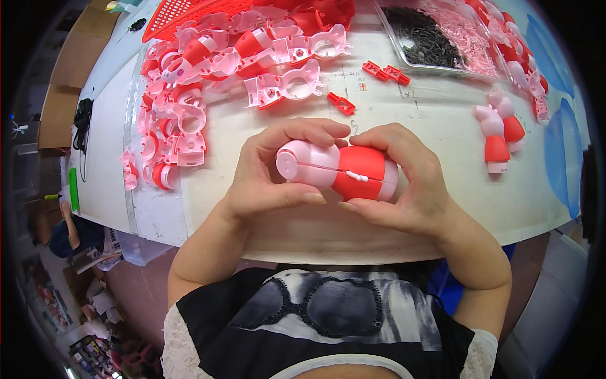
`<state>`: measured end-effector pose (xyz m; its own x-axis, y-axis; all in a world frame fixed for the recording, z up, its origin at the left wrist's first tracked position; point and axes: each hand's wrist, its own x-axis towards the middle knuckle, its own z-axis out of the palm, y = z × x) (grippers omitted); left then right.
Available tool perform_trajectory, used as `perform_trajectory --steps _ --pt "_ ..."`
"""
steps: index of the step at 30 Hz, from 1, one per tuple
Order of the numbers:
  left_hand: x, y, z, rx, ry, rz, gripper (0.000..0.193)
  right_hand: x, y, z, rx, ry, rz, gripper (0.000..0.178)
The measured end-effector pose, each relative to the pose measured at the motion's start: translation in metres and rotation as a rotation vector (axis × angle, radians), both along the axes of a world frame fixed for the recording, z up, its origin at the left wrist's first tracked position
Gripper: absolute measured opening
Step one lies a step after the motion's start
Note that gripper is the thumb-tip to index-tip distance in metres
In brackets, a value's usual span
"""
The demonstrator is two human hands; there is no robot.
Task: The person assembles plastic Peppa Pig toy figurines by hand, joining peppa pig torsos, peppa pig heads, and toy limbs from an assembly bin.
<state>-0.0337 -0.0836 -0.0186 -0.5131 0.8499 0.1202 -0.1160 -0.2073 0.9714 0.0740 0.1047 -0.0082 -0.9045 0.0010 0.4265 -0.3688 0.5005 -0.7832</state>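
Observation:
Between my two hands lies a pink and red plastic pig figure (360, 172), held sideways above the table. Its pink snout end points left and its red body points right. A seam runs along its length, with a small white piece beside it on the red part. My left hand (278, 167) is closed round the pink head, thumb below and fingers over the top. My right hand (407, 177) wraps the red body end, its thumb along the near side. The figure's underside is hidden.
Many pink and red shell halves (189, 120) spread over the left and far table. A clear tray (435, 68) holds black and pink small parts. Red clips (341, 103) lie ahead. Two pig figures (495, 136) lie at right, near blue curved pieces (562, 158).

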Motion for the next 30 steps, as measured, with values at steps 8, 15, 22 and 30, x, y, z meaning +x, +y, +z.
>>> perform_trajectory --steps 8,15,22,30 --pt "-0.003 -0.003 0.016 -0.048 0.072 0.032 0.061 -0.001 0.006 0.0 -0.045 -0.047 0.007 0.048" --pt "-0.005 -0.005 0.019 -0.069 0.006 0.103 0.045 -0.002 0.008 -0.002 -0.089 -0.121 0.024 0.047" --pt "-0.007 -0.009 0.012 0.02 0.024 0.042 0.037 -0.001 0.008 -0.004 -0.135 -0.18 0.057 0.047" --pt "-0.004 -0.007 0.013 -0.011 0.1 0.055 0.035 -0.002 0.008 -0.007 -0.143 -0.191 0.108 0.047"
